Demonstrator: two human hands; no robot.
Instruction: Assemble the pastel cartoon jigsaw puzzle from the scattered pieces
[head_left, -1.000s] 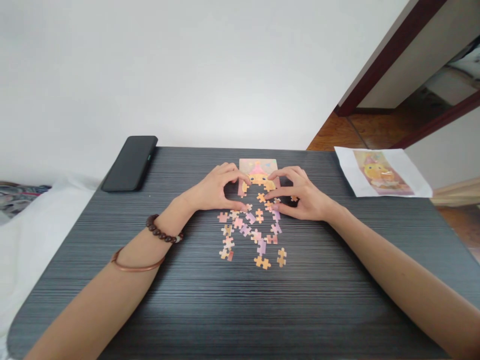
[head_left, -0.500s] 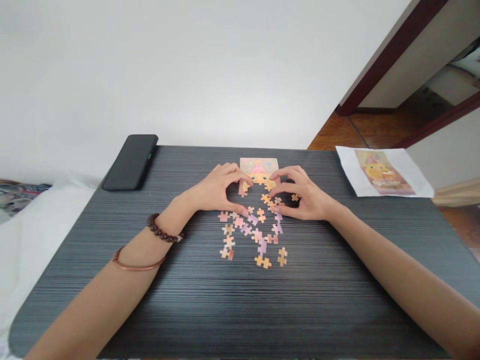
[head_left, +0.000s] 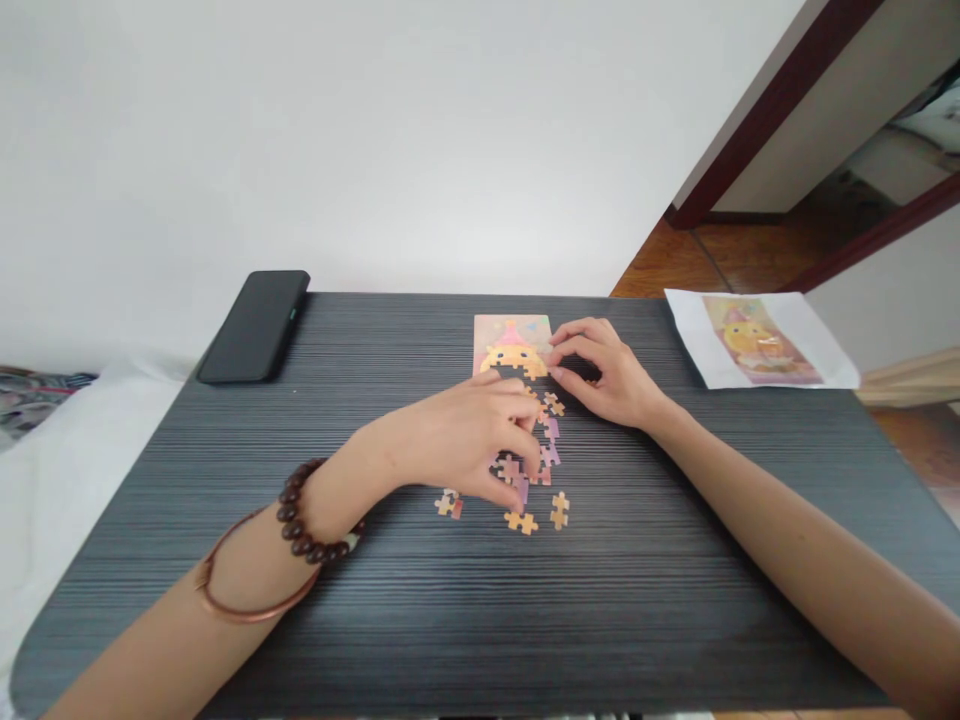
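A partly assembled jigsaw puzzle (head_left: 513, 333), with a yellow cartoon face under a pink hat, lies toward the far edge of the table. My left hand (head_left: 472, 425) reaches over the loose puzzle pieces (head_left: 551, 455), its fingers curved and apart from the thumb, covering many of them. The left thumb tip is close to a joined pair of yellow pieces (head_left: 521, 523). At the puzzle's right edge rests my right hand (head_left: 604, 370), fingers spread and fingertips against the border. I see nothing held in either hand.
A black phone (head_left: 255, 325) lies at the table's far left. On the far right is a white sheet (head_left: 686, 330) with a printed picture of the yellow character. The dark wood-grain table (head_left: 420, 620) meets a white wall (head_left: 420, 150) behind.
My left hand has left the puzzle's left side and moved right and nearer, over the loose pieces. My right hand has shifted slightly away from me to the puzzle's right edge.
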